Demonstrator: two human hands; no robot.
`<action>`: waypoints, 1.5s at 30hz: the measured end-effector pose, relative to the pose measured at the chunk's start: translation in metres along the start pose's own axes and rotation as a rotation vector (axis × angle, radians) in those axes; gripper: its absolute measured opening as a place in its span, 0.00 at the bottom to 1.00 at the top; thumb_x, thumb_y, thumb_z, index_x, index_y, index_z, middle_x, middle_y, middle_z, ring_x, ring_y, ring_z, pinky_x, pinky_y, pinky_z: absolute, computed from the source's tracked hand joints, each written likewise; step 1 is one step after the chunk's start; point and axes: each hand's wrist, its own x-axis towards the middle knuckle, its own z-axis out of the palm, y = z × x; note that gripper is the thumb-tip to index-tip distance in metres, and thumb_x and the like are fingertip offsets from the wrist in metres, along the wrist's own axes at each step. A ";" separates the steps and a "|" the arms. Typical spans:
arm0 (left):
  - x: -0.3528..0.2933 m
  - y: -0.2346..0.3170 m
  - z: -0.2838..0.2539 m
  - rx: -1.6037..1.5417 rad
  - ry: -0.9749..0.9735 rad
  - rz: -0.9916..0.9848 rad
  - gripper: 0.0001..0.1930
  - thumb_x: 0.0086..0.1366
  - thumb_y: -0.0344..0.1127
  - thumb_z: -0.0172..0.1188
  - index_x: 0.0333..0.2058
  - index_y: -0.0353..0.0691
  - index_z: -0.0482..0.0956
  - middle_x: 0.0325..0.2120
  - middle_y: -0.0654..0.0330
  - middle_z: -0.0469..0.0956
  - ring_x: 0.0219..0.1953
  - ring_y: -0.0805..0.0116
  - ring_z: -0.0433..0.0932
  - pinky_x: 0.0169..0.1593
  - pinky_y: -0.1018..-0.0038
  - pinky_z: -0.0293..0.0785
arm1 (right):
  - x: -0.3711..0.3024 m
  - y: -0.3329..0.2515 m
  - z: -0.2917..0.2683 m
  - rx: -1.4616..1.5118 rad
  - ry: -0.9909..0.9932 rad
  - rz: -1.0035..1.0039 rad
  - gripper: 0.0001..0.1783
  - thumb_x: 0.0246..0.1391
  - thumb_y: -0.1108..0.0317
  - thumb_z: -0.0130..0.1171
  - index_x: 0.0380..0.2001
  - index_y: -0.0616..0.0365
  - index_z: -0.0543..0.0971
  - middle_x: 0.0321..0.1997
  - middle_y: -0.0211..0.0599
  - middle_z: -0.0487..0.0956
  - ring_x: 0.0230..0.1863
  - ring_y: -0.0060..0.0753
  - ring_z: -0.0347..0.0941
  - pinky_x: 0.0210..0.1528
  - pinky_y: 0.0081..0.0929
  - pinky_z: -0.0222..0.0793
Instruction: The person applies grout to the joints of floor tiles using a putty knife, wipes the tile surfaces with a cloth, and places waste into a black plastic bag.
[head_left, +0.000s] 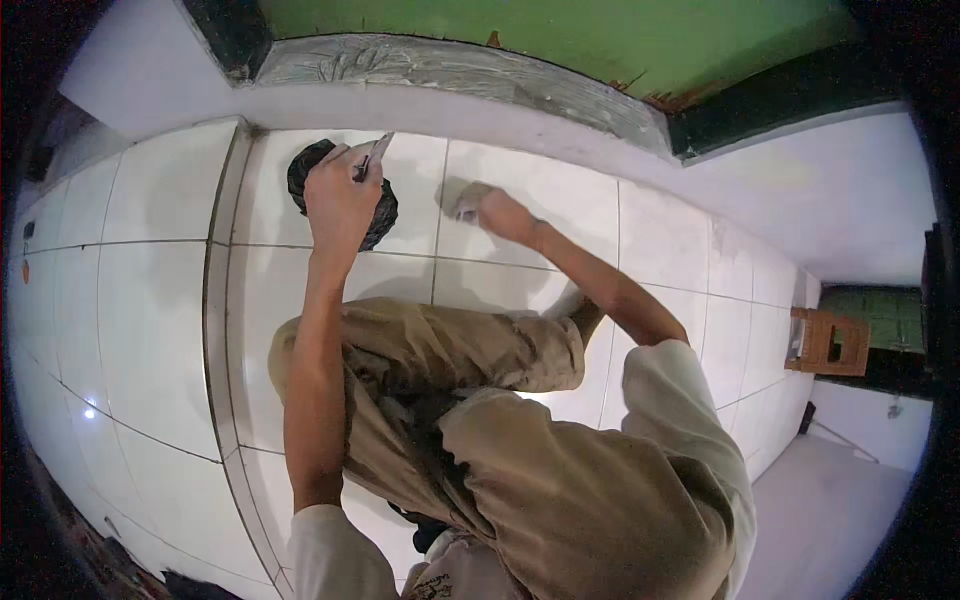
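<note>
My left hand (342, 195) is closed around what looks like a putty knife (378, 152), its pale, thin blade sticking up past the fingers. Directly under that hand lies a crumpled black plastic bag (382, 220) on the white floor tiles; the hand covers its middle, so its contents are hidden. To the right, my right hand (503, 216) hangs over the tiles with curled fingers. Something small and greyish shows at its fingertips, too blurred to name. Both hands are apart from the wall.
A rough grey plastered strip (470, 75) runs along the wall below a green panel (560, 35). At the left, a raised tile edge (218, 270) crosses the floor. My bent legs in brown trousers (590, 480) fill the near middle. A brown wooden stool-like piece (835, 340) stands far right.
</note>
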 end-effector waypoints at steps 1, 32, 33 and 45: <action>-0.002 -0.001 -0.004 0.007 -0.017 -0.016 0.10 0.56 0.32 0.62 0.37 0.39 0.83 0.23 0.51 0.75 0.26 0.51 0.76 0.32 0.61 0.70 | 0.012 -0.003 -0.007 0.016 0.020 0.036 0.16 0.51 0.72 0.60 0.45 0.53 0.80 0.49 0.42 0.79 0.49 0.50 0.75 0.58 0.40 0.69; 0.003 0.003 0.006 -0.021 -0.041 -0.009 0.11 0.57 0.30 0.62 0.39 0.38 0.83 0.25 0.51 0.76 0.28 0.53 0.77 0.33 0.62 0.71 | -0.023 -0.059 0.074 -0.452 0.015 0.162 0.15 0.47 0.72 0.57 0.39 0.66 0.78 0.38 0.49 0.81 0.29 0.46 0.80 0.32 0.40 0.78; 0.003 0.006 0.006 -0.015 -0.051 -0.018 0.11 0.57 0.30 0.62 0.39 0.38 0.83 0.25 0.51 0.76 0.28 0.53 0.77 0.33 0.62 0.71 | -0.025 -0.050 0.071 -0.455 -0.017 0.212 0.14 0.47 0.71 0.57 0.39 0.64 0.78 0.36 0.47 0.81 0.29 0.47 0.80 0.33 0.41 0.79; 0.002 0.004 0.007 -0.019 -0.047 0.016 0.09 0.57 0.30 0.62 0.37 0.37 0.83 0.24 0.51 0.76 0.27 0.52 0.76 0.33 0.63 0.71 | -0.030 -0.031 0.043 -0.482 0.088 0.195 0.05 0.47 0.72 0.60 0.25 0.63 0.80 0.23 0.46 0.80 0.25 0.41 0.81 0.29 0.36 0.80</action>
